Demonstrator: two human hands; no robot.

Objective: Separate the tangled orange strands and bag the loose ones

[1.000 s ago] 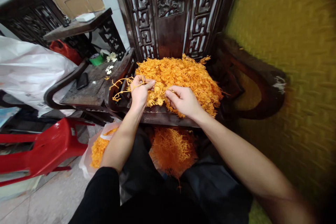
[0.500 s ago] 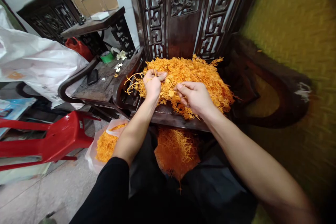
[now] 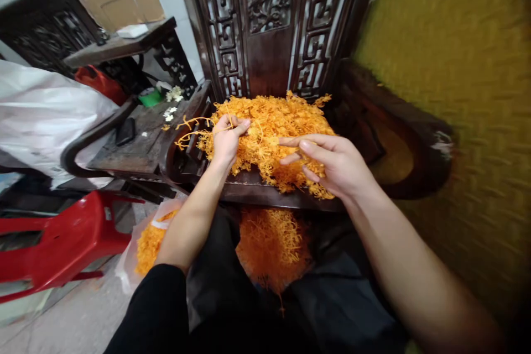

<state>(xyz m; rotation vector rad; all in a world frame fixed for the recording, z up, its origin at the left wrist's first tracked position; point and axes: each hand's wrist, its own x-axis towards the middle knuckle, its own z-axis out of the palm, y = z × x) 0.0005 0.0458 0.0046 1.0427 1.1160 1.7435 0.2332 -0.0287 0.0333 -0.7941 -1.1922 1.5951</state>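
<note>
Your left hand [image 3: 226, 141] pinches a small bunch of orange strands [image 3: 191, 131], lifted at 9 o'clock of the orange heap [image 3: 269, 130] so they hang free of the tangle. Your right hand [image 3: 332, 166] hovers at 4 o'clock, fingers [image 3: 305, 146] spread and released. The heap rests on the carved wooden chair seat [image 3: 249, 191]; more strands lie on your lap [image 3: 271, 243].

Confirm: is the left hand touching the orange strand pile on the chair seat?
Touching. The head view shows the left hand closed on strands pulled from the orange strand pile, its fingers pressed into the pile's left edge.
</note>
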